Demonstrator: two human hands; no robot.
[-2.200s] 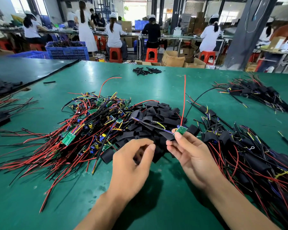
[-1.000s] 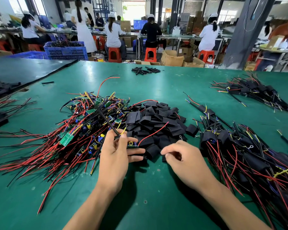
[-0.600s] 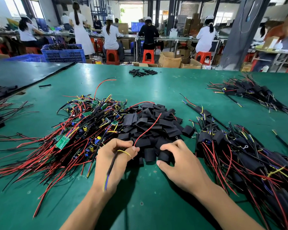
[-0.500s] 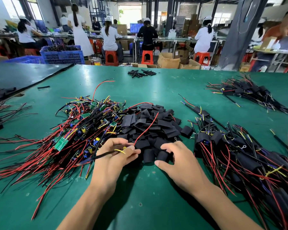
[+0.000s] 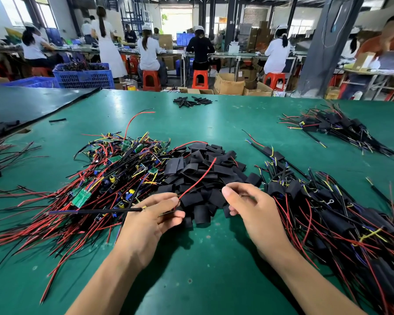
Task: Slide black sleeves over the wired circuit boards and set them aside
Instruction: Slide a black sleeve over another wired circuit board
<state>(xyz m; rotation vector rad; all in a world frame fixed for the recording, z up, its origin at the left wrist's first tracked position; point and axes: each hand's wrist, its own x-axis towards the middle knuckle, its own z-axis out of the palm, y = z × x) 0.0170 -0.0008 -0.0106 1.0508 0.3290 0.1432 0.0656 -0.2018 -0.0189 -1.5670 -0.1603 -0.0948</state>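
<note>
- At six o'clock, nearest the camera: two bare forearms reaching up over the green matte table top (image 5: pixel 203 280).
- Left hand (image 5: pixel 150 221) at about seven o'clock of the frame centre, fingers pinched shut on a small wired circuit board (image 5: pixel 168 213), mostly hidden under the thumb; a thin red wire (image 5: pixel 198 180) rising from the pinch toward one o'clock, a black sheathed cable (image 5: pixel 93 211) running out toward nine o'clock.
- Right hand (image 5: pixel 253 212) at about five o'clock, curled narrow with thumb tip raised; whether anything lies inside the curl cannot be told.
- Just beyond both hands, at centre: loose heap of short flat black sleeves (image 5: pixel 200 173), its near edge touching the fingertips.
- At nine to ten o'clock of that heap, touching it: tangled pile of bare green boards with red and black leads (image 5: pixel 96 178).
- At three to four o'clock, beside the right hand: set-aside pile of boards already wearing black sleeves (image 5: pixel 328 212).
- Farther, at one to two o'clock: second sleeved bundle (image 5: pixel 332 128), well apart from the first.
- At twelve o'clock, near the far table edge: small scatter of black tube pieces (image 5: pixel 191 101).
- At eleven o'clock past the table: blue plastic crate (image 5: pixel 84 76).
- Farthest: seated workers in white coats on orange stools (image 5: pixel 150 79), cardboard boxes (image 5: pixel 229 84) on the floor.
</note>
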